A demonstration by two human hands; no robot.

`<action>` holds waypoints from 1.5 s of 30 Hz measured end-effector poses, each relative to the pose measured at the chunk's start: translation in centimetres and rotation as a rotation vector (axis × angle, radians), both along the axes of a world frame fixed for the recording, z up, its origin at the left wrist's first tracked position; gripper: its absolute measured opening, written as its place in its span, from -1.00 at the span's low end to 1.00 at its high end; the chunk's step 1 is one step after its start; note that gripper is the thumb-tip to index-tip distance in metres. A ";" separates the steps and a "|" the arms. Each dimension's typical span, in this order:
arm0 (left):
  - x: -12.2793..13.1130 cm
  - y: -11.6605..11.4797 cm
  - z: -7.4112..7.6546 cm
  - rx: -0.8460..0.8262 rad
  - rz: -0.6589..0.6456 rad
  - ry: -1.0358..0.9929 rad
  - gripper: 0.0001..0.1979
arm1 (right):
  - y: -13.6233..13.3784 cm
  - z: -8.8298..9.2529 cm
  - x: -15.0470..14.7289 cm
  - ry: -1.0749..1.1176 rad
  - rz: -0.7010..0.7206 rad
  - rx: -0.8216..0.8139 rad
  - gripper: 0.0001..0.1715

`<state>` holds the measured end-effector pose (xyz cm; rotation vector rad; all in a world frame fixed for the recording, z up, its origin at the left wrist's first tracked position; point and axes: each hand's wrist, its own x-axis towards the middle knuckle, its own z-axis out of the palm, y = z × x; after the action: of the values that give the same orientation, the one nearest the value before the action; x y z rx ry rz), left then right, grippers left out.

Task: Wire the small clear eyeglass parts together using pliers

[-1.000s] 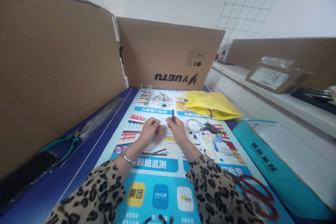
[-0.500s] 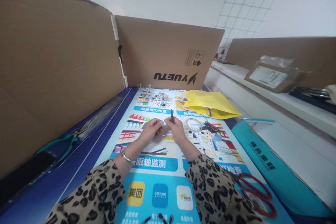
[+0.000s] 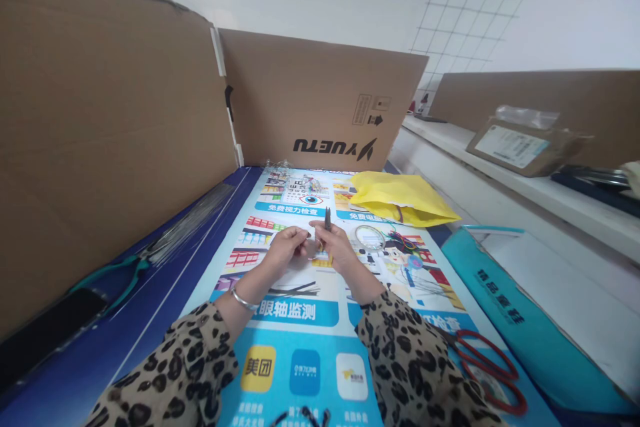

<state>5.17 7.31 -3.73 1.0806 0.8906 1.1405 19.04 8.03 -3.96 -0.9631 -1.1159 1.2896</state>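
My left hand (image 3: 289,245), a silver bangle on its wrist, is closed in a pinch over the printed mat (image 3: 300,333). Something small and thin seems to be at its fingertips, too fine to name. Close beside it, my right hand (image 3: 337,247) is closed around a small dark tool with two pointed tips (image 3: 327,216), which point up and away from me. Its handles are mostly hidden in the palm. Just right of this hand lie a coil of pale wire (image 3: 370,237) and some coloured cords (image 3: 403,240). Thin black strips (image 3: 295,291) lie below my hands.
Red-handled scissors (image 3: 490,367) lie at the right, near a teal box (image 3: 530,320). A yellow pouch (image 3: 405,199) is behind the coil. Teal-handled pliers (image 3: 127,273) and thin metal wires (image 3: 185,230) lie left. Cardboard panels (image 3: 320,93) stand at the back and left.
My right index finger has lifted and stretched out, and the dark tool now shows two tips slightly apart. My left hand has hardly moved.
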 end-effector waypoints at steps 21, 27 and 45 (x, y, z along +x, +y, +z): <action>0.1 -0.1 -0.2 0.009 -0.052 -0.103 -0.76 | -0.2 0.2 0.3 0.196 0.260 -0.032 -0.67; 0.0 0.3 -0.1 0.004 0.110 -0.092 -0.77 | 0.0 -0.2 0.1 0.138 0.164 -0.022 -0.72; -0.1 -0.1 0.5 0.001 0.119 -0.111 -0.70 | 0.3 -1.0 -0.5 0.065 0.034 0.048 -0.80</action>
<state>5.11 7.25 -3.23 0.9657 0.8755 1.2876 18.58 8.35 -4.93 -0.8637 -1.1123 1.3067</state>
